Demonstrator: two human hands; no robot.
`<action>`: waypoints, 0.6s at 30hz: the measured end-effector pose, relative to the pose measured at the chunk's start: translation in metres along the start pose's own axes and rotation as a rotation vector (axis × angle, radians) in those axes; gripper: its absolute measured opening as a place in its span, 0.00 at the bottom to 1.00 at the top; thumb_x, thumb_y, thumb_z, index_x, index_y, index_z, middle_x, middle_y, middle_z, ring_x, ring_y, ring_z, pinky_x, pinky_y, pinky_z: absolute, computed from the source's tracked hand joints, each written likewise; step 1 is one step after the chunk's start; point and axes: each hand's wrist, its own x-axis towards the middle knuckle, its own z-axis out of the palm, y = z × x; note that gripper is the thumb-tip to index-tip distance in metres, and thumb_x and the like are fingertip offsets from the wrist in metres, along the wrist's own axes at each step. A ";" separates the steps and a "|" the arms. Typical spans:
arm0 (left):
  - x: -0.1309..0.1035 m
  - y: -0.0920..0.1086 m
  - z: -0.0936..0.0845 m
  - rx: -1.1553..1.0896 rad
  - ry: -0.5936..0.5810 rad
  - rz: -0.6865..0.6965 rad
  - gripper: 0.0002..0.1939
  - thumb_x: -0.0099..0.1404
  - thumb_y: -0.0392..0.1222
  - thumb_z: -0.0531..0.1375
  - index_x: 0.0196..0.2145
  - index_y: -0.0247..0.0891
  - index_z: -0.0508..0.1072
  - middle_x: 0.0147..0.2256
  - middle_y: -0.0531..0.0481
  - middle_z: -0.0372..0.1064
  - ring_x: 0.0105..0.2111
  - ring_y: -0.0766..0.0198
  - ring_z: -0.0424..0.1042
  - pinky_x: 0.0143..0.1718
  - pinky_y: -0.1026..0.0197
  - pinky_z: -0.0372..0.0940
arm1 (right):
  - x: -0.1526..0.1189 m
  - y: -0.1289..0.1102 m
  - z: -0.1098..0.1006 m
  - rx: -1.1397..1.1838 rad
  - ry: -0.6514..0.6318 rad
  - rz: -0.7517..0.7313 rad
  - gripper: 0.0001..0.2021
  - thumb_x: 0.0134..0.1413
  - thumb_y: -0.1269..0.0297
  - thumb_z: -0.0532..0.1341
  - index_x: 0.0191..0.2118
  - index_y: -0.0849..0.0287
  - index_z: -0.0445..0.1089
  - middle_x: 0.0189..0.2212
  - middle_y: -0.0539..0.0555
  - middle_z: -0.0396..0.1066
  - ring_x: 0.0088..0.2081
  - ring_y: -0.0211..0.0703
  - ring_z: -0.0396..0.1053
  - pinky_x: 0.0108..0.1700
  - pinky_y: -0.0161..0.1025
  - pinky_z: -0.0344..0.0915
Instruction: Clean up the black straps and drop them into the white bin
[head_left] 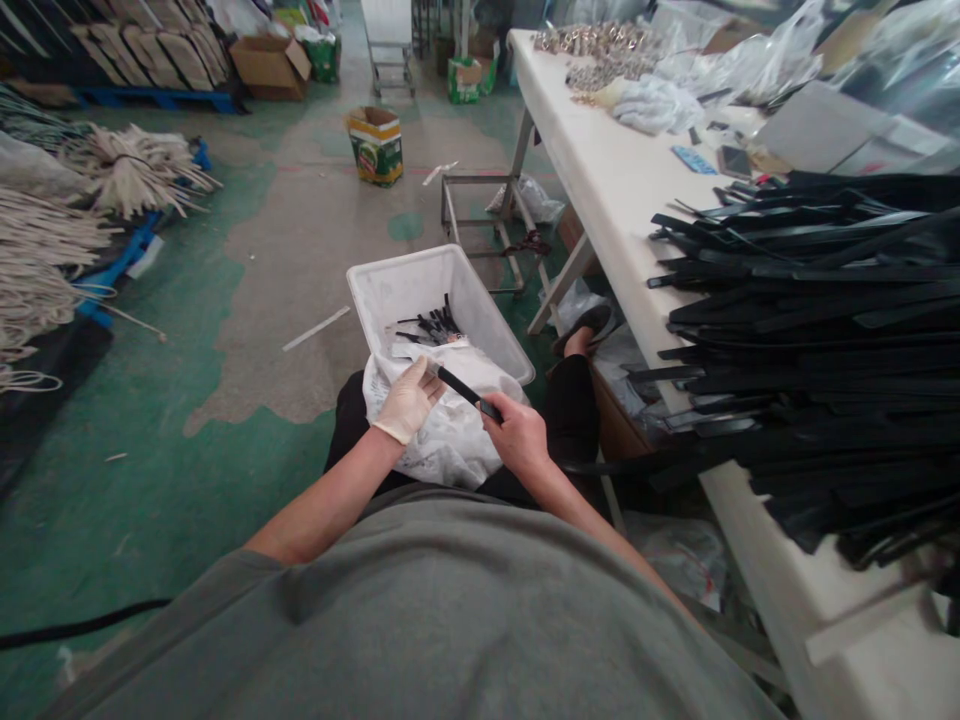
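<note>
A black strap point(461, 386) with a light metallic end is stretched between my two hands, over a white cloth or bag on my lap point(450, 430). My right hand point(517, 430) is closed round its lower right part. My left hand point(409, 402), in a pale glove, is pinched at its upper left end. Just beyond, a white plastic bin point(405, 280) holds several short black strips point(435, 325), and the cloth hangs over its near edge.
On the right, a long white table point(570, 140) bears a big pile of black straps point(825, 330), metal rings and plastic bags. A metal frame point(480, 222) stands beyond the bin. Bundles of beige cord point(45, 250) lie at the left; a green carton point(376, 148) is on the floor.
</note>
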 end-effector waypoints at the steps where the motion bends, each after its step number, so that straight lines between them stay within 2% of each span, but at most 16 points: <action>1: -0.001 -0.005 0.000 0.015 -0.018 0.001 0.10 0.58 0.42 0.69 0.30 0.37 0.72 0.29 0.50 0.75 0.31 0.65 0.75 0.37 0.63 0.66 | 0.002 -0.002 0.000 0.004 -0.005 0.006 0.09 0.59 0.63 0.59 0.40 0.54 0.76 0.29 0.51 0.77 0.32 0.43 0.71 0.34 0.35 0.58; 4: -0.006 -0.024 0.001 0.066 -0.088 -0.023 0.11 0.56 0.41 0.70 0.30 0.36 0.72 0.28 0.51 0.75 0.29 0.66 0.74 0.35 0.63 0.66 | 0.013 -0.009 0.000 0.028 -0.017 0.012 0.08 0.60 0.62 0.59 0.37 0.54 0.76 0.28 0.50 0.76 0.31 0.42 0.71 0.32 0.34 0.57; 6: -0.005 -0.029 0.004 0.095 -0.118 -0.052 0.12 0.55 0.42 0.71 0.30 0.36 0.72 0.28 0.52 0.74 0.27 0.66 0.73 0.34 0.63 0.66 | 0.020 -0.011 -0.004 0.075 -0.044 0.016 0.09 0.61 0.61 0.58 0.34 0.55 0.75 0.26 0.50 0.75 0.28 0.40 0.70 0.30 0.34 0.57; 8: -0.001 -0.022 0.008 0.094 -0.114 -0.041 0.11 0.56 0.43 0.70 0.31 0.36 0.73 0.29 0.51 0.75 0.29 0.66 0.74 0.35 0.63 0.66 | 0.023 -0.011 -0.010 0.181 -0.123 0.026 0.12 0.63 0.58 0.55 0.33 0.56 0.73 0.24 0.48 0.74 0.23 0.36 0.68 0.28 0.33 0.57; 11: 0.010 0.001 0.012 0.055 -0.049 0.066 0.09 0.59 0.42 0.68 0.31 0.37 0.73 0.30 0.51 0.75 0.31 0.66 0.75 0.38 0.64 0.67 | 0.023 -0.009 -0.019 0.334 -0.254 0.026 0.16 0.63 0.55 0.54 0.29 0.58 0.71 0.22 0.47 0.73 0.17 0.32 0.64 0.25 0.31 0.58; 14: 0.015 0.010 0.015 0.052 -0.031 0.115 0.08 0.59 0.42 0.68 0.31 0.37 0.73 0.30 0.51 0.75 0.32 0.66 0.75 0.40 0.63 0.66 | 0.025 -0.013 -0.020 0.315 -0.224 0.028 0.15 0.61 0.56 0.55 0.26 0.58 0.69 0.19 0.47 0.72 0.16 0.32 0.63 0.23 0.31 0.57; 18: 0.009 -0.005 0.018 0.034 -0.030 -0.038 0.09 0.60 0.44 0.67 0.31 0.37 0.73 0.30 0.50 0.75 0.30 0.66 0.74 0.38 0.63 0.67 | 0.035 -0.021 -0.014 0.272 -0.154 0.006 0.15 0.62 0.58 0.55 0.26 0.57 0.69 0.19 0.47 0.72 0.18 0.33 0.64 0.25 0.32 0.57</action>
